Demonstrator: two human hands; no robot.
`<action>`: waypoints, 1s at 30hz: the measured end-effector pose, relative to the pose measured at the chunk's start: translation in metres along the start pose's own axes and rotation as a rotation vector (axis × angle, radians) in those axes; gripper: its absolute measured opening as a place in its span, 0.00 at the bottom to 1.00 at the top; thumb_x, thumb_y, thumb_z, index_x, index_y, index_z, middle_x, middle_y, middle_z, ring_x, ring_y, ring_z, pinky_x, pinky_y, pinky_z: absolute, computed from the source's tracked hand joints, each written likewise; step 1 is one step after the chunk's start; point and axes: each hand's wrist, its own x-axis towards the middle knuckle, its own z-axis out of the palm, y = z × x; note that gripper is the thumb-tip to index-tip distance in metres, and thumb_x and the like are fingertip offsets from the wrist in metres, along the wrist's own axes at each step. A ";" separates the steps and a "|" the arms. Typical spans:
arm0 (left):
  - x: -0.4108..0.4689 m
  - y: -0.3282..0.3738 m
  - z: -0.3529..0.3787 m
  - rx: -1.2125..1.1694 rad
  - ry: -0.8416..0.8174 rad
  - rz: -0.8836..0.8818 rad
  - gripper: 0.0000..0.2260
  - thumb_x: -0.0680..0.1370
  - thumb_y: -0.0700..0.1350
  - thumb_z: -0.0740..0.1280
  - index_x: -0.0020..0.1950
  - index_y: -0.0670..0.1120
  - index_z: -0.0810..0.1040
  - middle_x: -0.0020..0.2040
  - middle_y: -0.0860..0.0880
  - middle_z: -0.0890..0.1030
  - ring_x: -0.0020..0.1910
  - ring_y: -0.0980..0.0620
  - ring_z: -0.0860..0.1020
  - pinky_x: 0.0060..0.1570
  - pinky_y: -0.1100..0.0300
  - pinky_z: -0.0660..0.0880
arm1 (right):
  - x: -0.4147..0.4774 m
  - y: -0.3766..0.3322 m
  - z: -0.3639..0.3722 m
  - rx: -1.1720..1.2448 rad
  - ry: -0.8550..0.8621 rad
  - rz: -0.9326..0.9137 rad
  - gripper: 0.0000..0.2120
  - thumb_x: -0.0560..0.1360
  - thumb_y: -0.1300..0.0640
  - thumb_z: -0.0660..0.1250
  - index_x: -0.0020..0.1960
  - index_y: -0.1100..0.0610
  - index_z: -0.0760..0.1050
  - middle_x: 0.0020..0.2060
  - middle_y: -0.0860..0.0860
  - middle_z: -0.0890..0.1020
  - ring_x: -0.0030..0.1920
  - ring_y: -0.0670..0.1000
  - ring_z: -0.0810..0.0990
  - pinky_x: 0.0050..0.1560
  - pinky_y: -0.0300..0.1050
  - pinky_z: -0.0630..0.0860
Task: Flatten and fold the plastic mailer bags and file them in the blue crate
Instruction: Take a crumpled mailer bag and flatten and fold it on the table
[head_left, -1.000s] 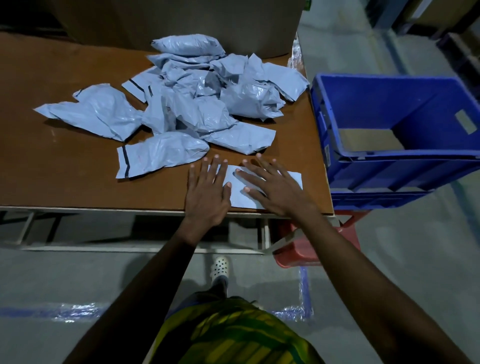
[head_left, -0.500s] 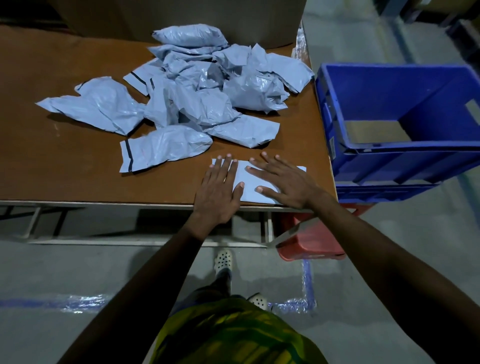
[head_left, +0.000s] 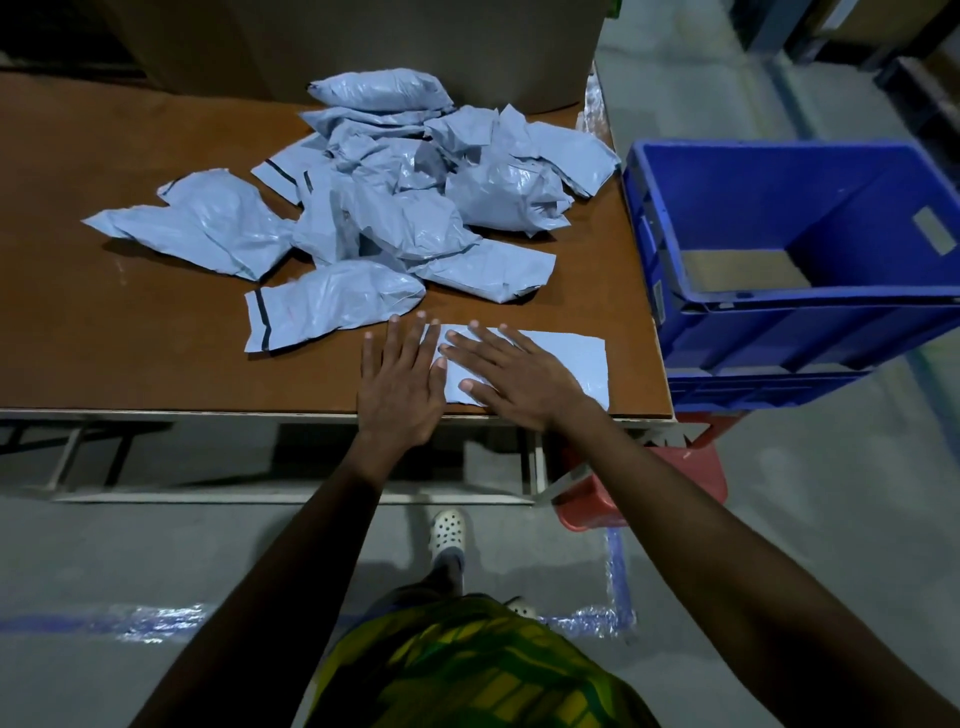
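A flattened pale grey mailer bag (head_left: 566, 358) lies near the front edge of the brown table (head_left: 130, 338). My left hand (head_left: 402, 384) lies flat at its left end, fingers straight. My right hand (head_left: 511, 376) presses flat on the bag's middle, fingers spread and pointing left. A pile of several puffy, crumpled grey mailer bags (head_left: 405, 197) sits further back on the table. The blue crate (head_left: 800, 249) stands off the table's right edge, a brown cardboard sheet on its bottom.
A large cardboard box (head_left: 363, 41) stands behind the pile. One puffy bag (head_left: 327, 306) lies just left of my left hand. A red stool (head_left: 649, 478) sits under the table's right corner below the crate. Grey floor lies beneath me.
My right hand has slid left across the flat bag toward my left hand, baring more of the bag's right end. The left hand stays flat at the left end.
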 end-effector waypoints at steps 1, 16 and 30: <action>0.000 0.000 -0.002 -0.011 -0.003 -0.005 0.28 0.85 0.56 0.43 0.84 0.48 0.57 0.84 0.46 0.56 0.83 0.43 0.52 0.81 0.39 0.47 | -0.001 0.002 -0.003 0.024 0.005 0.027 0.27 0.88 0.41 0.45 0.85 0.46 0.52 0.84 0.44 0.54 0.83 0.47 0.45 0.83 0.53 0.45; 0.004 0.036 0.013 -0.119 0.016 0.130 0.25 0.87 0.53 0.48 0.84 0.47 0.57 0.84 0.45 0.55 0.84 0.43 0.50 0.81 0.42 0.50 | -0.042 -0.017 0.030 0.011 0.372 0.669 0.25 0.85 0.35 0.52 0.79 0.40 0.67 0.80 0.50 0.65 0.83 0.55 0.57 0.81 0.58 0.53; -0.011 0.033 -0.013 -0.227 0.141 0.197 0.18 0.85 0.46 0.59 0.73 0.44 0.75 0.71 0.41 0.75 0.71 0.41 0.71 0.69 0.44 0.69 | -0.042 -0.027 0.007 0.034 0.533 0.597 0.21 0.82 0.42 0.61 0.70 0.49 0.78 0.67 0.53 0.78 0.68 0.57 0.75 0.68 0.58 0.70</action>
